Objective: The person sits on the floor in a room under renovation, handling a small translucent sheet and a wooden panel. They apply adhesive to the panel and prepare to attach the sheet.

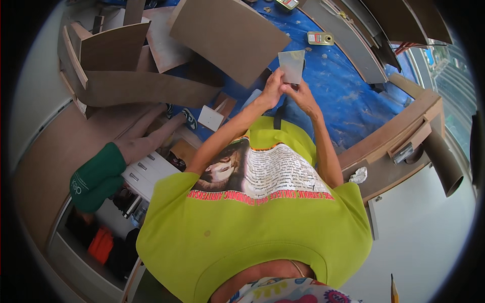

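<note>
Out in front of my chest, both hands meet at the lower end of a flat pale-grey plate (291,64), roughly rectangular and slightly wider at its top. My left hand (273,89) closes on its lower left edge. Beside it, my right hand (302,96) grips the bottom right, thumb pointing inward. The plate is held up over the blue floor sheet (343,86). Something dark shows along its right edge, too small to make out. Some of my fingers are hidden behind the plate.
A large brown panel (230,38) and a curved brown strip (146,90) lie ahead and left. Metal tins (321,38) rest on the sheet. A wooden frame (399,131) and crumpled white paper (358,175) are right. Another person in a green shirt (98,177) is at left.
</note>
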Demonstrator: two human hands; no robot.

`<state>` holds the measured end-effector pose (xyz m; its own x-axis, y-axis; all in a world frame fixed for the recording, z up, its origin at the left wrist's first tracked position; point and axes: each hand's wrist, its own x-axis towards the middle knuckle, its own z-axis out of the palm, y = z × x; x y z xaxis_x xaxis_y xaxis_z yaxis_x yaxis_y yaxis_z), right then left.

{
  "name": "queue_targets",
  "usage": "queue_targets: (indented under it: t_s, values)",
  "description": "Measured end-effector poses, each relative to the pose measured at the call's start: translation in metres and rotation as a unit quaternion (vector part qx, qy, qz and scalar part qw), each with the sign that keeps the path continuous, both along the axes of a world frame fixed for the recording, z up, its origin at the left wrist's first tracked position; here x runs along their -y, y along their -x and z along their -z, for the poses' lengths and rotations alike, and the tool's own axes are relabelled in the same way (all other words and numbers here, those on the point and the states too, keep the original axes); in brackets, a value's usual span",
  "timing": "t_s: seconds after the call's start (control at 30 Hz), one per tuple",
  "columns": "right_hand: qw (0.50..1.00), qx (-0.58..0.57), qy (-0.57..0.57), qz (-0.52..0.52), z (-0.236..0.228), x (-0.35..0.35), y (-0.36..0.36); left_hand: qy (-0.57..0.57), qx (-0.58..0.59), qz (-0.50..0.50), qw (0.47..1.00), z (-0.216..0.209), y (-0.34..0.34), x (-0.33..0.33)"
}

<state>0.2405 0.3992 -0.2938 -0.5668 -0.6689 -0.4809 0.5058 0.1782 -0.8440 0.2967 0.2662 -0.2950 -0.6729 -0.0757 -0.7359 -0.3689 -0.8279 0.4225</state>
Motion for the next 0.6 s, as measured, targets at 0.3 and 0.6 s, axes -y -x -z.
queue_targets:
  t_s: [0.3,0.6]
  values:
    - [0.972,0.099,-0.052,0.209,0.090,-0.016,0.009,0.187,0.088,0.261,0.943,0.051,-0.017,0.026]
    - [0.928,0.260,-0.103,0.246,0.206,-0.066,0.022,0.291,0.200,0.273,0.895,0.101,-0.108,0.116]
